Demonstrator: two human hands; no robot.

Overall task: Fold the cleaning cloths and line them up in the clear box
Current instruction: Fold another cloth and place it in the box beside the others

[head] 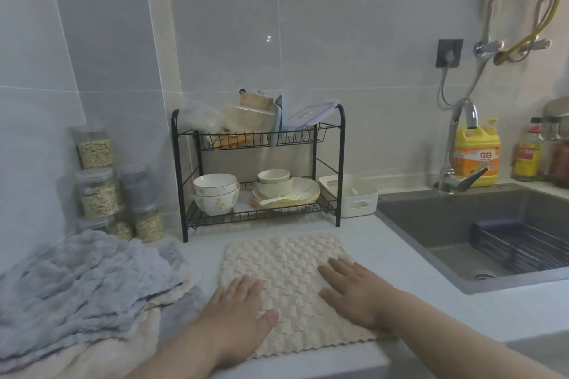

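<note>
Worktop [397, 258] carries a cloth [289, 268]; I see left hand [240, 311] and right hand [351, 289] flat on it; rack [339, 169] behind holds bowls [215, 194].

- A strip of bare tabletop [397, 258] lies open between the beige cloth [289, 268] and the sink [431, 224] on the right.
- The black dish rack [264, 218] stands close behind the cloth, blocking the back.
- A pile of cloths [77, 286] fills the left, jars [98, 194] stacked behind it.
</note>
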